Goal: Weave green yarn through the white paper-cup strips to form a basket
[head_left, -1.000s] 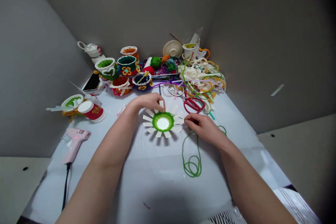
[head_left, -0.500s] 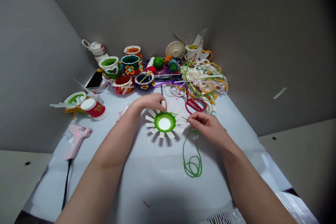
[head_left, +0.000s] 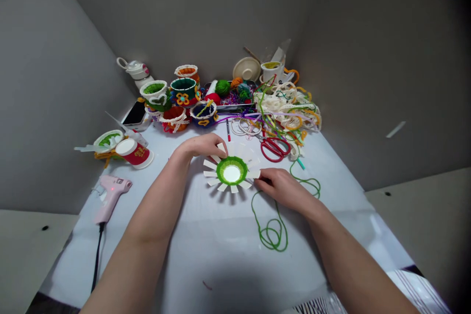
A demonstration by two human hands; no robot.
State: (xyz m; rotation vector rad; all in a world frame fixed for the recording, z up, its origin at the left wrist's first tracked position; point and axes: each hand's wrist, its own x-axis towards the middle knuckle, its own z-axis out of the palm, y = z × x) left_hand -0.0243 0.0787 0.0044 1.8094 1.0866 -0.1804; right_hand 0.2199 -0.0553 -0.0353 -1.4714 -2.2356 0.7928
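A white paper cup cut into spread strips (head_left: 211, 174) lies in the middle, with green yarn woven (head_left: 221, 172) in a ring around its round white base. My left hand (head_left: 206, 146) pinches a strip at the cup's upper left edge. At the right edge, the closed fingers of my right hand (head_left: 275, 182) meet the tip of another strip. Loose green yarn (head_left: 274, 240) loops on the table below my right hand, and more trails out behind it near a small teal-tipped piece (head_left: 301, 164). Whether yarn sits in the right fingers is hidden.
Red-handled scissors (head_left: 274, 149) and a red-tipped pen (head_left: 228, 131) lie beyond the cup. A pink glue gun (head_left: 110, 198) and red paper cup (head_left: 136, 153) are on the left. Decorated yarn-woven cups (head_left: 184, 92) and a yarn heap (head_left: 285, 105) line the back.
My right hand has come down and in to a strip at the cup's right side. My left hand has shifted slightly left, and the cup appears turned a little.
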